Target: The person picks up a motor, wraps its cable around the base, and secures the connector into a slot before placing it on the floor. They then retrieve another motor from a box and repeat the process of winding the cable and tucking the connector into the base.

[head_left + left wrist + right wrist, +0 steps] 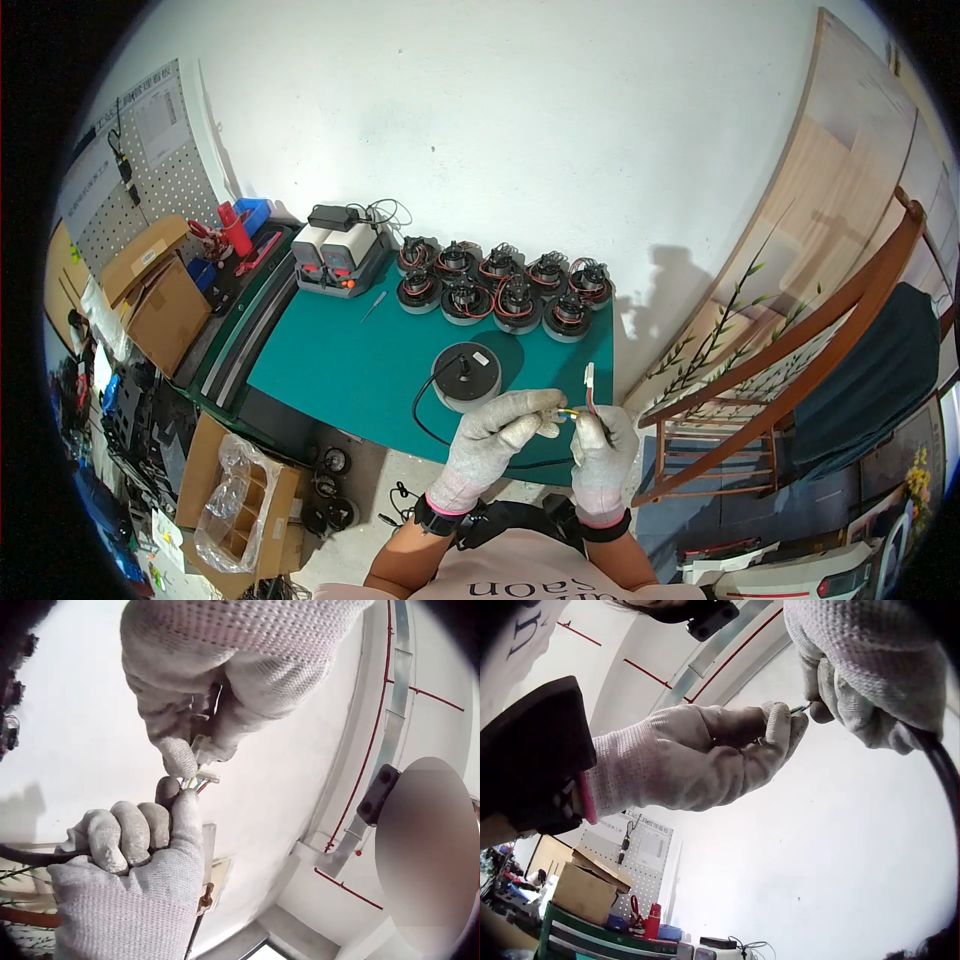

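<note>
Both hands wear pale gloves and meet low in the head view, just right of the middle. The left hand (500,435) pinches thin wires (568,412) with its fingertips and thumb, so its grip is small and tight. Its fingers hide the ends of the wires, and I cannot tell just what they touch there. The right hand (604,458) curls round the black cable (416,408), near where the wires come out. A white plug (589,376) on red wires sticks up above that hand.

The cable starts at the big round wheel (478,392), left of the hands on the green table (330,345). The left hand hides part of it. In the left wrist view, a see-through bit (201,745) sits by the left fingertips, too small and dark to make out well.

Nine round parts (517,318) with messy wires stand in two rows above the wheel; some hide bits of others. A gray and white machine (340,255) is at their left, with a thin tool (374,306) below it. The chair (850,330) is cut off at the right edge.
</note>
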A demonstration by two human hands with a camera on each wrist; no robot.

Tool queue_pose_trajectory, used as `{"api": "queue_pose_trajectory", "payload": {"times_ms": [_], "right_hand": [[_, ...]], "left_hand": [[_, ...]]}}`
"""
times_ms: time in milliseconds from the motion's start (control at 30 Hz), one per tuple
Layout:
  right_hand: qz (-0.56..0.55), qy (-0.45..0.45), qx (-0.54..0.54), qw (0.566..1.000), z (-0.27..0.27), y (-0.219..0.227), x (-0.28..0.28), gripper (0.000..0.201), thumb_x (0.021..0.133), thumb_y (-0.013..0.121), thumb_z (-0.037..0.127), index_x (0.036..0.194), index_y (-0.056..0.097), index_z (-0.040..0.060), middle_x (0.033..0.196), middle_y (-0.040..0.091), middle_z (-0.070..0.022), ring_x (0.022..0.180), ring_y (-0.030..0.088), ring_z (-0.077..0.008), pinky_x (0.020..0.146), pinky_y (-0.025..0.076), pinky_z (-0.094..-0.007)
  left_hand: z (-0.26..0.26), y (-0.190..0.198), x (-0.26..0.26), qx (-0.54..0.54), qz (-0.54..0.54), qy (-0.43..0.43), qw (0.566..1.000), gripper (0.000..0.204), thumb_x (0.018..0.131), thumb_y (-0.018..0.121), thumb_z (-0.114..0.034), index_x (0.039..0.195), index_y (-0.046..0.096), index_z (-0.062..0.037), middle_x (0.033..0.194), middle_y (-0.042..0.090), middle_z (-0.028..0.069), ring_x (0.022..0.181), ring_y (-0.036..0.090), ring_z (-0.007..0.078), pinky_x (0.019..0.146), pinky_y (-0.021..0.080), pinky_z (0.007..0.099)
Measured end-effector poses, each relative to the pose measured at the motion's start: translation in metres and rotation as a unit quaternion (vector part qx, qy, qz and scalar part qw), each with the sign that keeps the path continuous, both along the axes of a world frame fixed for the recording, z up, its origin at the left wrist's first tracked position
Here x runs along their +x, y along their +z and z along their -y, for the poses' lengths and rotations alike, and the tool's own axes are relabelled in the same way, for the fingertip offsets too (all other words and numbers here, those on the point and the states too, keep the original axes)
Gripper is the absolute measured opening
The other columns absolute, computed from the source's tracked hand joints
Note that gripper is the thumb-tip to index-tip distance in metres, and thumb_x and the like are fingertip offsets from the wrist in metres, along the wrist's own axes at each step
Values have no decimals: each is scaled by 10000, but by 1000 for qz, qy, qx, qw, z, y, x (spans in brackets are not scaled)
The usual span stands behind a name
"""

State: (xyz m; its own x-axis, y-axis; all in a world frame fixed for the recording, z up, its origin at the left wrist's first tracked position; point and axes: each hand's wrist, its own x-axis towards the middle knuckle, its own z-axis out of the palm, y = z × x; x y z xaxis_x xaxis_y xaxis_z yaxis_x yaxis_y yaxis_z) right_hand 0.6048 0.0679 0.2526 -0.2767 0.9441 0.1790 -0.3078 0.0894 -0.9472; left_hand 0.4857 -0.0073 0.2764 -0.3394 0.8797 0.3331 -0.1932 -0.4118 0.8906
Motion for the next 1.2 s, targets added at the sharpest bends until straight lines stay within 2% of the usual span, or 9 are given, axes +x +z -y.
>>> {"api": "queue_pose_trajectory", "payload": {"times_ms": [167, 467, 633, 700, 767, 933, 1033, 1167, 1200], "right_hand": [[-4, 4, -9, 1000, 0, -3, 1, 86, 792, 619, 85, 806, 599, 3, 628, 500, 31, 523, 411, -31, 462, 319, -194], [48, -35, 130, 990, 0, -1, 0, 83, 752, 665, 56, 803, 623, 6, 691, 566, 5, 606, 476, -52, 526, 379, -204], [71, 39, 139, 987, -3, -4, 6, 80, 743, 667, 35, 805, 627, 6, 662, 578, -6, 579, 492, -54, 512, 389, -209], [80, 7, 170, 982, 0, 1, 6, 83, 742, 668, 42, 803, 626, 5, 646, 581, -26, 562, 503, -69, 504, 394, -221], [87, -24, 200, 976, 2, 6, 5, 87, 740, 668, 50, 801, 625, 3, 630, 583, -45, 545, 514, -84, 496, 399, -233], [160, -1, 256, 953, 6, 17, 10, 117, 716, 681, 88, 768, 617, 3, 606, 554, -116, 501, 536, -195, 473, 400, -289], [173, -19, 280, 944, 7, 15, 10, 139, 715, 689, 91, 758, 621, -23, 618, 581, -82, 530, 518, -116, 470, 385, -259], [173, -10, 277, 945, 8, 16, 10, 145, 715, 694, 100, 761, 625, -18, 619, 578, -85, 521, 518, -126, 470, 387, -261], [175, -6, 270, 947, 9, 17, 11, 128, 715, 686, 96, 763, 623, -4, 615, 562, -107, 512, 527, -173, 470, 392, -281]], "left_hand": [[-4, -5, -2, 6, 32, -11, 999, 331, 880, 540, -135, 1173, 526, 19, 1073, 595, 103, 889, 582, 134, 826, 456, 250], [-9, 3, -4, 44, 38, 9, 998, 498, 869, 554, -323, 1218, 480, 24, 1114, 572, 110, 956, 559, 141, 841, 439, 261], [-7, 21, -13, -22, 44, -51, 997, 483, 861, 559, -286, 1234, 470, 9, 1130, 553, 90, 969, 536, 139, 839, 423, 257], [-8, 22, -14, -41, 27, -77, 996, 477, 849, 580, -254, 1236, 471, 3, 1130, 549, 84, 963, 532, 133, 840, 418, 253], [-8, 25, -11, -28, -83, -43, 995, 474, 820, 618, -174, 1236, 472, -1, 1111, 555, 67, 951, 525, 121, 836, 418, 250], [-5, 24, -7, -77, -11, -34, 996, 416, 823, 597, -95, 1217, 498, -4, 1057, 591, 66, 969, 535, 123, 871, 411, 253], [-6, 18, -7, -58, 43, -52, 996, 393, 842, 583, -111, 1207, 501, 11, 1054, 600, 76, 983, 540, 130, 887, 410, 258], [-5, 16, -7, -33, 68, -67, 995, 414, 850, 586, -165, 1200, 495, 36, 1045, 607, 89, 970, 554, 145, 879, 421, 267], [-5, 15, -7, -23, 86, -77, 993, 423, 847, 590, -176, 1198, 494, 41, 1038, 609, 93, 964, 558, 151, 875, 425, 270]]}}
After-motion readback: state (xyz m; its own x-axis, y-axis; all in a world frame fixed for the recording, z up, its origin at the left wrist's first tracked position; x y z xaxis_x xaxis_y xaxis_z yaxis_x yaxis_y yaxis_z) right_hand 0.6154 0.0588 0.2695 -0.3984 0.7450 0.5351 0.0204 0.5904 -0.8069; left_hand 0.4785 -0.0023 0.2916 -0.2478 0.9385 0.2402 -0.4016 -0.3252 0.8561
